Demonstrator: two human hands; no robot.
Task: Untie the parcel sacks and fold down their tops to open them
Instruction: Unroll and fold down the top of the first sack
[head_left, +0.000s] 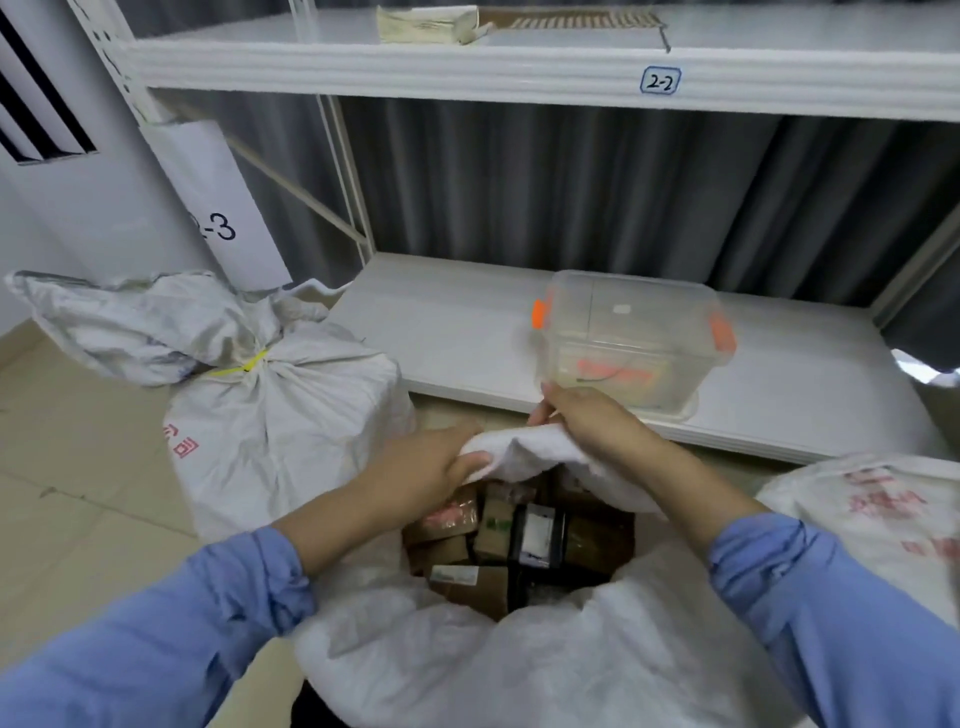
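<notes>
We face a white shelving rack (467, 332) that fills the view from nine o'clock round to three, with a grey curtain (571, 182) hanging behind it.

At six o'clock stands the open sack (467, 649), a white woven one. Its mouth gapes toward us and its near side is bunched low.

At nine o'clock a second white sack, the tied sack (291, 415), stands on the floor tiles, touching the open one, its neck gathered and its loose top flopping toward ten o'clock. At four o'clock the red-printed third sack (872, 509) shows only in part.

A clear plastic box (628, 338) with orange latches sits on the lower shelf at one o'clock, just beyond our hands.

Our left hand (431, 467) and right hand (587, 415) meet near the centre on the far rim (530, 449) of the open sack. The left fingers are curled round the cloth with the thumb lying on top, and the right fingers are closed over the raised fold. Blue sleeves cover both forearms.

Inside the mouth lie brown and black parcels (519, 530), packed close. A yellow tie (244, 364) cinches the neck of the tied sack. A small label (660, 81) reading 2-2 sits on the upper shelf's edge at one o'clock.
</notes>
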